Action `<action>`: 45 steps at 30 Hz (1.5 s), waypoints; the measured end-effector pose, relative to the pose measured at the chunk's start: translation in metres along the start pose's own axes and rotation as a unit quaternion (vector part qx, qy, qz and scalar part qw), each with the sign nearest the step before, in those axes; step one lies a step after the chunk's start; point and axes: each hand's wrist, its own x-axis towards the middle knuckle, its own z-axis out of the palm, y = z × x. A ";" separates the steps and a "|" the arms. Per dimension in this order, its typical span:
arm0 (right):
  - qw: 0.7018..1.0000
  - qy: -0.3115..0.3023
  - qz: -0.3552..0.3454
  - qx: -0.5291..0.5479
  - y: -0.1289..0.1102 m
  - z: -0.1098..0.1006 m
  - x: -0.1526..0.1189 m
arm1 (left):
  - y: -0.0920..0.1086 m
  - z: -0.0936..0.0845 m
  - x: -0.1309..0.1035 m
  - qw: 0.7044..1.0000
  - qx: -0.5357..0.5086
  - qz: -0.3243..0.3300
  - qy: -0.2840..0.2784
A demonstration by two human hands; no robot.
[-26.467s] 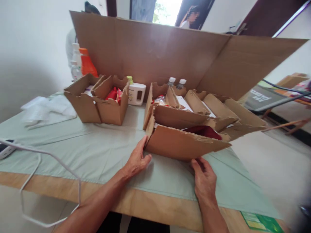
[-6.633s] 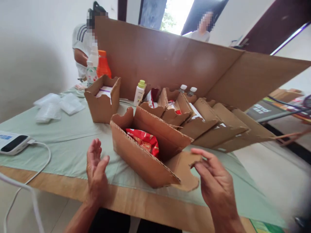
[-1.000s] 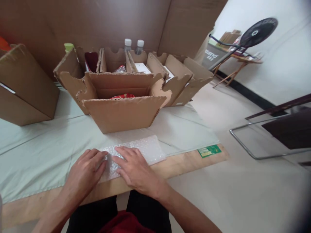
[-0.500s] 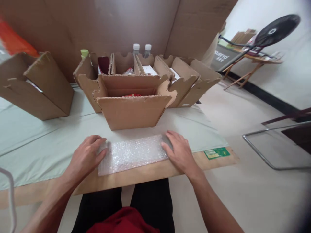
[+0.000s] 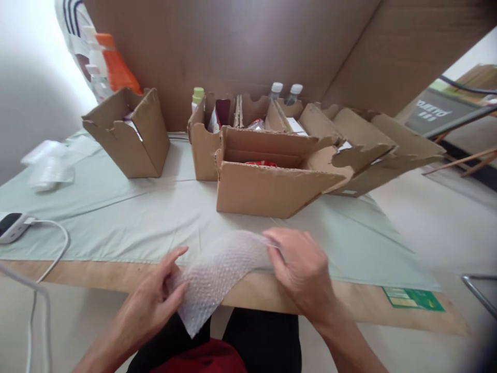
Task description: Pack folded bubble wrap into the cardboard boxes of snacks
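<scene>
A clear sheet of bubble wrap stretches between my hands at the table's front edge, one corner hanging down over my lap. My right hand pinches its right end between thumb and fingers. At the left end, my left hand has thumb and forefinger spread around the wrap, touching it. Just beyond stands a wide cardboard box with something red inside.
Behind the wide box is a row of cardboard bins with bottles and packets. Another bin stands left. Plastic bags, a power strip and its white cable lie at the far left. A green label is on the right front edge.
The view has turned left. The bubble wrap, flat on the table before, is now partly lifted and slanted. My right hand has closed on its end.
</scene>
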 end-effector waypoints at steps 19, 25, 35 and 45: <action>0.945 -0.280 -0.048 0.159 -0.040 0.040 -0.013 | -0.002 -0.016 -0.002 0.922 -0.316 -0.220 0.025; 0.950 -0.221 -0.052 0.216 -0.082 0.071 -0.043 | -0.003 -0.017 0.000 0.870 -0.407 -0.269 -0.072; 0.921 -0.231 0.122 0.290 -0.075 0.081 -0.001 | 0.000 -0.031 -0.007 0.970 -0.129 -0.147 0.148; 0.978 -0.104 0.066 0.167 -0.075 0.085 -0.003 | -0.011 -0.008 0.023 0.992 0.016 -0.108 0.067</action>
